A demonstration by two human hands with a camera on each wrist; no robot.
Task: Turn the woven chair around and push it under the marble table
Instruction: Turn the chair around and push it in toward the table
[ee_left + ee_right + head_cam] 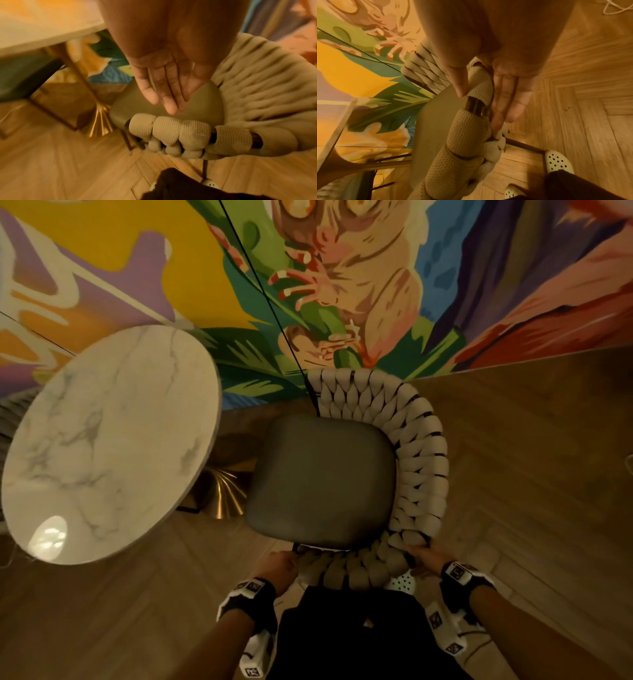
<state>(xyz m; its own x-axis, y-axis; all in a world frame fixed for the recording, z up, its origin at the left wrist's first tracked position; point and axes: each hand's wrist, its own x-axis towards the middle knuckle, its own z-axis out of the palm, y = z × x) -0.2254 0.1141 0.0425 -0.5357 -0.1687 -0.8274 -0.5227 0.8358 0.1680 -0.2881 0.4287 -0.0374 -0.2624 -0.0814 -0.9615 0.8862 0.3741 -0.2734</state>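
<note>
The woven chair (421, 467) stands right of the round marble table (113, 440), its grey seat (322, 481) facing the table. The beige woven back curves from the wall side round to me. My left hand (282, 565) hovers at the near end of the woven rim (181, 132). It is open (164, 97) with straight fingers just above the rim. My right hand (424, 556) is at the rim's near right. Its thumb lies on the inner side and its straight fingers (510, 102) lie along the outer side of the rim (467, 135).
A painted mural wall (342, 285) runs behind the chair and table. The table's gold pedestal base (222, 494) sits between table and chair. A dark seat (25, 75) shows under the table. Wooden herringbone floor (531, 457) spreads to the right. My white perforated shoes (556, 162) stand behind the chair.
</note>
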